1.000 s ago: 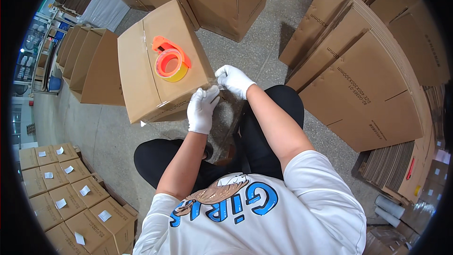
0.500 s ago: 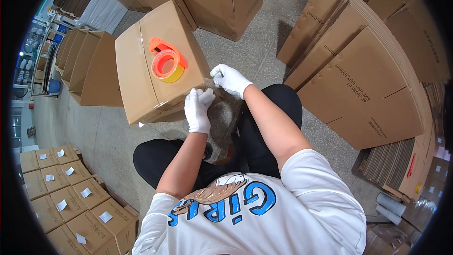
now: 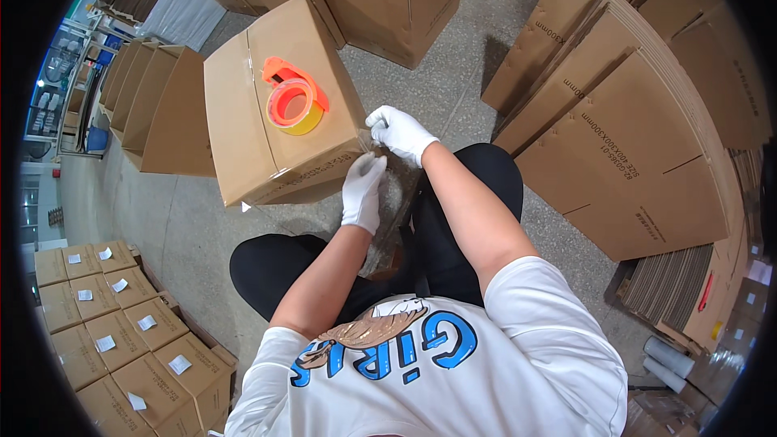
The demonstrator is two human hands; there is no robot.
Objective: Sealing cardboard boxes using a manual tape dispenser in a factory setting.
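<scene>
A closed cardboard box [image 3: 235, 113] stands before me, a taped seam running over its top. On it lies an orange tape dispenser [image 3: 293, 101] with a yellow-edged roll. Both my hands wear white gloves. My right hand [image 3: 400, 134] is at the box's near right corner, its thumb and fingers pinched together. Just below and left of it, my left hand [image 3: 363, 188] is closed too, fingertips by the same corner. Something clear and shiny shows between the fingertips and the corner; what each hand grips is too small to make out.
Flat cardboard sheets [image 3: 627, 154] lean in a stack at the right. Open cartons [image 3: 380, 0] stand behind the box, others [image 3: 174, 113] to its left. Several labelled cartons [image 3: 133, 324] are stacked at lower left. Plastic film rolls [image 3: 668, 358] lie at lower right.
My left hand has moved right and down, off the box's front face to below the corner, its fingers drawn together. My right hand stays by the corner.
</scene>
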